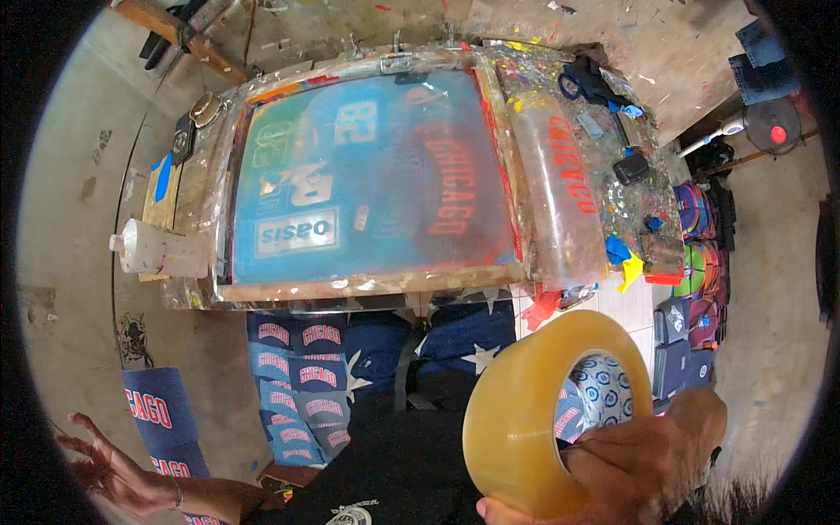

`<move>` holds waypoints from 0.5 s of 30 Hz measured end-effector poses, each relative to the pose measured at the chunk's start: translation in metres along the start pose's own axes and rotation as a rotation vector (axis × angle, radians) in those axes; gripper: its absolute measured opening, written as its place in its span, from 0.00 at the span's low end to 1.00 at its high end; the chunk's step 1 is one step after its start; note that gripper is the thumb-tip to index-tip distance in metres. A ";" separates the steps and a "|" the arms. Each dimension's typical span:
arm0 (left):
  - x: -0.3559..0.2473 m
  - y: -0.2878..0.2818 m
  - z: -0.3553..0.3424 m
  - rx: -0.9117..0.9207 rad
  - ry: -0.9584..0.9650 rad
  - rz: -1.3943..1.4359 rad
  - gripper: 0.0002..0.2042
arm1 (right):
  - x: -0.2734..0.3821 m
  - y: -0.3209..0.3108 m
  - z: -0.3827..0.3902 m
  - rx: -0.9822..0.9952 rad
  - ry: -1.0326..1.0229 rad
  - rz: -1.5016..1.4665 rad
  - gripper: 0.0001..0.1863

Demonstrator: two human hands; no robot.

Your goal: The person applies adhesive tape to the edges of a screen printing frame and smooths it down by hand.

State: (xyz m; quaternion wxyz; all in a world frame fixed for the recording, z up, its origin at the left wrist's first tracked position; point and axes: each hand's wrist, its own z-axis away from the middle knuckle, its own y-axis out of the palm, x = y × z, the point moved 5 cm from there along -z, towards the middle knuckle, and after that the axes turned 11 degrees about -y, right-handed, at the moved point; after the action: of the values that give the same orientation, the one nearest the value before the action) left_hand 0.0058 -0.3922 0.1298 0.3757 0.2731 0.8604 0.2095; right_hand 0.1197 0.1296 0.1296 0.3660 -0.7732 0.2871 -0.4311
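Close in front, at the lower right, my right hand (639, 459) grips a wide roll of clear yellowish packing tape (503, 420), with fingers wrapped around its rim and into the core. My left hand (118, 477) is off to the lower left, fingers spread and holding nothing, beside printed dark blue fabric panels (166, 407). Beyond both hands, a screen-printing frame (376, 286) lies on the worktable, its blue mesh (385, 175) bearing several lettered stencils and a red ink stain at the right. Clear film (556, 175) with red lettering covers the strip beside the frame.
A white plastic bottle (162, 249) stands at the table's left edge, near a black phone-like object (184, 140). Ink-spattered table at right holds a dark cloth (599, 79) and a black box-like item (630, 169). Printed fabric pieces (297, 381) hang below the table's front; folded fabric stacks (682, 359) stand right.
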 end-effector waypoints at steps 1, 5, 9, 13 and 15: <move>-0.001 -0.005 0.001 -0.026 0.027 0.006 0.09 | -0.006 -0.008 0.000 -0.047 0.137 0.146 0.20; 0.012 -0.027 -0.011 -0.103 0.052 0.071 0.06 | 0.001 -0.008 0.022 0.085 -0.437 0.104 0.25; 0.021 -0.006 -0.012 -0.139 0.091 0.054 0.04 | 0.002 0.014 0.042 -0.376 -0.161 0.186 0.28; 0.038 -0.026 -0.015 -0.189 0.145 0.005 0.04 | -0.014 0.015 0.035 -0.288 -0.095 0.240 0.23; 0.065 -0.014 -0.015 -0.375 0.076 -0.029 0.04 | -0.046 0.012 0.037 0.017 0.084 0.123 0.16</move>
State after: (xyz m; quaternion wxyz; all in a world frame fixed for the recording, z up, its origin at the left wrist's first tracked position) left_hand -0.0473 -0.3641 0.0967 0.3901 0.1778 0.8237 0.3712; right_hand 0.1293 0.1694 0.0856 0.3861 -0.7320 0.3456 -0.4424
